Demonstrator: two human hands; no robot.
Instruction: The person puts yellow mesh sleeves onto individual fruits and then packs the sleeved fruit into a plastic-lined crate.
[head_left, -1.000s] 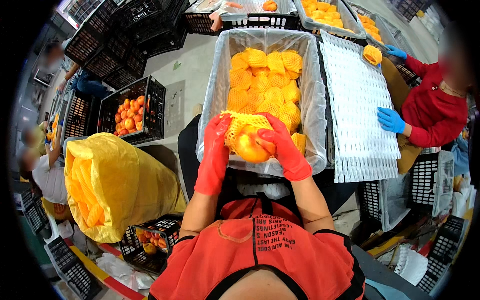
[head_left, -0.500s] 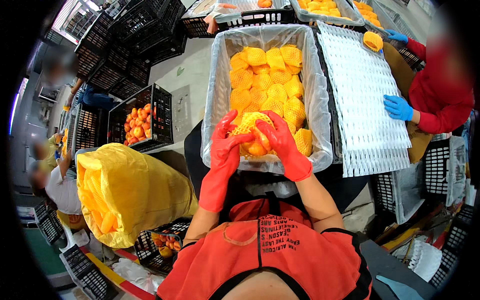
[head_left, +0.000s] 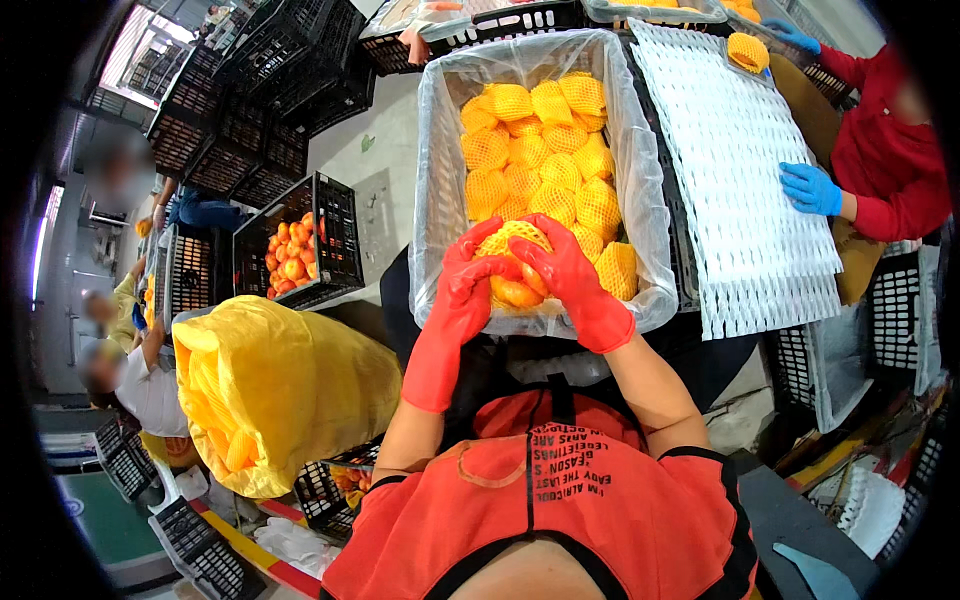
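Both my hands wear red rubber gloves and meet over the near end of a lined crate (head_left: 420, 215). Between them is a round fruit in a yellow foam net (head_left: 512, 238). My left hand (head_left: 468, 278) closes round its left side, while my right hand (head_left: 568, 272) wraps the right side and top with bent fingers. Just below the fingers, bare orange-red fruit (head_left: 515, 292) shows in the crate. Rows of fruit in yellow foam nets (head_left: 540, 150) fill the crate beyond my hands. My fingers partly hide the held fruit.
A yellow sack of foam nets (head_left: 300, 390) stands left, with a black crate of loose orange-red fruit (head_left: 290, 255) behind it. Right of my crate lies a white woven foam sheet (head_left: 735, 190), touched by a co-worker's blue-gloved hand (head_left: 810, 188). Black crates (head_left: 285, 70) are stacked far left.
My fingers have closed further over the netted fruit, the right hand shifting over its top. The view has shifted slightly. The co-worker's hand stays on the foam sheet.
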